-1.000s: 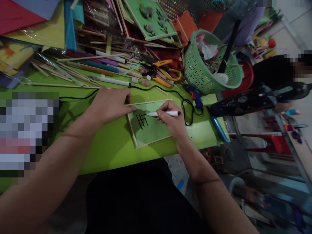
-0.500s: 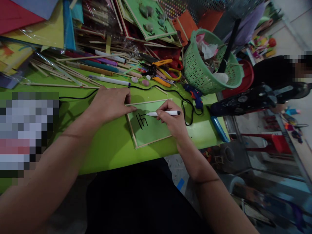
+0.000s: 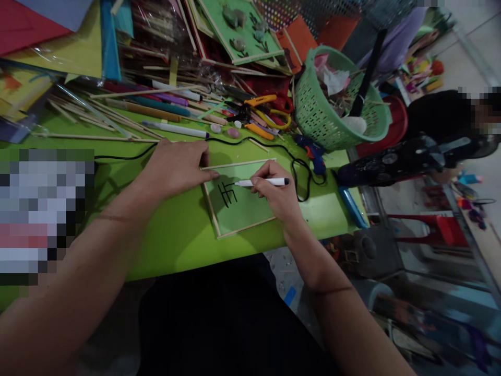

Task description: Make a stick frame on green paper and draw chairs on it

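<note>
A green card [image 3: 246,211] edged with thin wooden sticks lies on the bright green tabletop in front of me. Black strokes are drawn on its left half. My right hand [image 3: 276,188] pinches a white marker [image 3: 245,183], its tip pointing left at the upper end of the strokes. At the card's upper left corner rests my left hand [image 3: 178,164], thumb stretched onto the card and apart from the fingers, which bend down toward the table. The palm side of the left hand is hidden.
Behind the card lie loose sticks, pens [image 3: 180,129] and orange-handled pliers [image 3: 262,99]. A green basket [image 3: 324,120] of scraps stands at the back right, near a blue glue gun [image 3: 315,154] with a black cable. Finished framed cards [image 3: 250,31] are stacked behind. Another person [image 3: 442,117] is at the right.
Both my hands, the marker and the card hold their places, and the strokes look the same. The person at the right has shifted slightly.
</note>
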`<state>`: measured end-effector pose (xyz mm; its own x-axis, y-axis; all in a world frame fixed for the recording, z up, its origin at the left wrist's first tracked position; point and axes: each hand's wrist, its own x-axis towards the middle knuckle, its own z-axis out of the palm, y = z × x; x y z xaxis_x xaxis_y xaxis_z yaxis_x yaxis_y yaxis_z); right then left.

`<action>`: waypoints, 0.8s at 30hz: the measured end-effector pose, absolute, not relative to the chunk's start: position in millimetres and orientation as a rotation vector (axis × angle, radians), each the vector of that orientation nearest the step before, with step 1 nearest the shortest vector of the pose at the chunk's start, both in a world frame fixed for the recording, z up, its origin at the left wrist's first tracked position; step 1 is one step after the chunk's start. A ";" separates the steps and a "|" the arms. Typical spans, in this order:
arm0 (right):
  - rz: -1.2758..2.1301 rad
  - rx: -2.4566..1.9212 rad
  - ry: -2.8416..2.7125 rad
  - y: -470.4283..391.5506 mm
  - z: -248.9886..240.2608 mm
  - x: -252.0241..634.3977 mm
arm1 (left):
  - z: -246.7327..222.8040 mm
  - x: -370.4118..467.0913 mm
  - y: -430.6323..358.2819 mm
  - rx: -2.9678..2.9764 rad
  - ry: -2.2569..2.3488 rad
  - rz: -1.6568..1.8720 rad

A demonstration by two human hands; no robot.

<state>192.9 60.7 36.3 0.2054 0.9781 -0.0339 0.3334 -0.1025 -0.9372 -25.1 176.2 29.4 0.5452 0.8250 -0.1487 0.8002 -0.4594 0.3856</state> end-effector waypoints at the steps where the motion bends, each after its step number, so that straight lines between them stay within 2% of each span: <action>1: 0.921 -1.601 -1.272 60.7 36.5 192.9 | 29.6 -25.1 176.2 2.380 1.322 0.080; 24: 0.916 -1.614 -1.278 61.1 36.0 193.1 | 30.0 -26.1 177.0 2.360 1.301 0.098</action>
<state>193.1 61.1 36.0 0.2055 0.9780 -0.0350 0.3472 -0.1063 -0.9317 -26.1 177.0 30.0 0.5545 0.8191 -0.1472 0.7878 -0.4596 0.4101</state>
